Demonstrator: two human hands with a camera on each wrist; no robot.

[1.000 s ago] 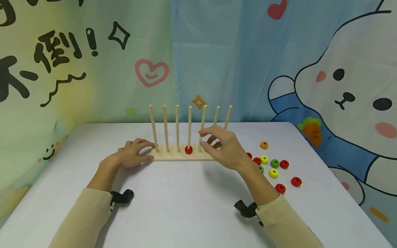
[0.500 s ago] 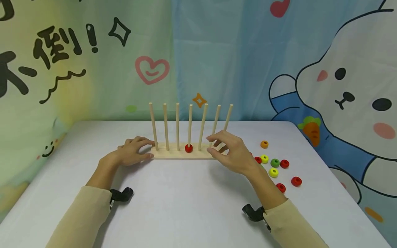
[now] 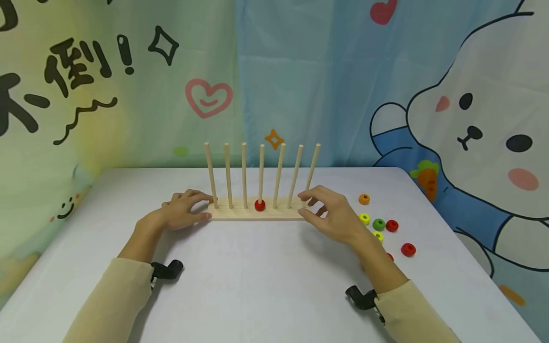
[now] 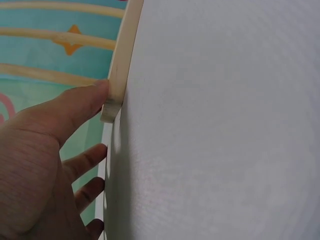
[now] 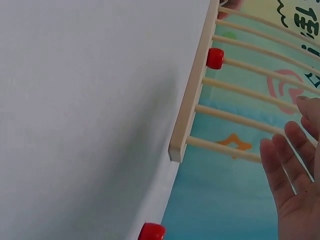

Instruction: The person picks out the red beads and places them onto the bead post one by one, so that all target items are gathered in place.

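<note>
1. The rack, a pale wooden base with seven pegs, stands upright on the table; a red bead sits at the foot of the middle peg.
2. The left hand pinches the rack's left end, thumb at the front edge.
3. The right hand holds nothing, fingers apart near the rightmost peg; whether it touches it, I cannot tell.
4. The rack looks light and stiff; the base ends seem the safest hold.
5. The loose beads look hard, smooth and apt to roll; a fingertip pinch on their sides should leave the hole free.
6. The right forearm covers some beads, so their count is unsure. The left index fingertip is hard to make out.
</note>
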